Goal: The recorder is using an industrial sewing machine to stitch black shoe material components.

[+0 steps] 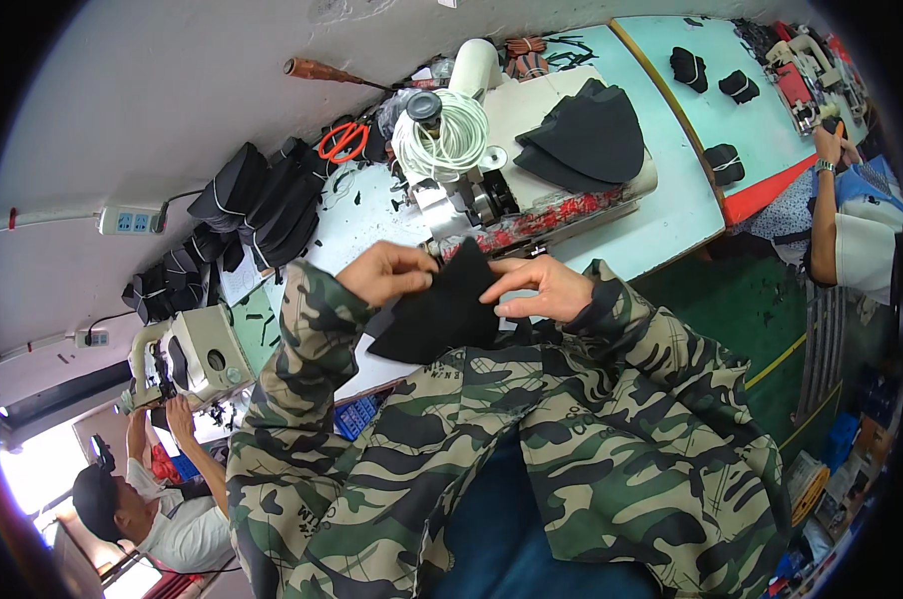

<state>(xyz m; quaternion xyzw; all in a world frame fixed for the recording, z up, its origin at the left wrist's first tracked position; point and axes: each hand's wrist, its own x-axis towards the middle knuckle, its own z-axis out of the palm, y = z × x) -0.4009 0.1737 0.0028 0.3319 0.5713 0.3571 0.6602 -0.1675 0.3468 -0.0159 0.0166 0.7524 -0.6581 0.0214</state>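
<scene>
A: Fingers first, then: left thumb and forefinger (411, 259) look pinched together on the panel's near edge. What worries you?

B: Slipping, mostly. From my distant seat, I'd judge the black panel (439, 317), mid-view between both hands, could twist if only the left pinch bears it. Its lower edge lies close to the jacket (496, 377) at six o'clock, so a fold could catch there. Its tip overlaps the machine (511, 110) at one o'clock; a careless push might bend it, though I can't tell whether they touch

A: And each grip?

B: The left hand (374, 277), at the panel's ten o'clock, has thumb and forefinger nearly closed, apparently with the edge between them. The right hand (548, 290), at three o'clock, is loosely spread, forefinger reaching the panel's edge, thumb lower down. Whether it grips or merely steadies, I cannot tell
</scene>
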